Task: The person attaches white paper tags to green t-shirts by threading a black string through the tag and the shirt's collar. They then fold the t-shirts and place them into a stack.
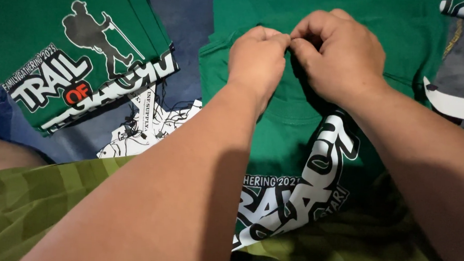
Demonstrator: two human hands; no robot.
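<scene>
I am pinching the neck of the green T-shirt point(296, 123) with both hands: my left hand point(258, 60) is curling its fingertips tight together, and my right hand point(337, 54) is nipping the fabric beside it. The shirt is lying in front of me, white and black print toward my lap. A folded stack of green shirts point(62, 42) is lying at the left, white paper tags point(147, 123) just below it, and a white label point(450, 102) at the right.

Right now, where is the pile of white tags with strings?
In the head view, the pile of white tags lies left of centre, between the folded green shirts and the green shirt under both hands.
</scene>
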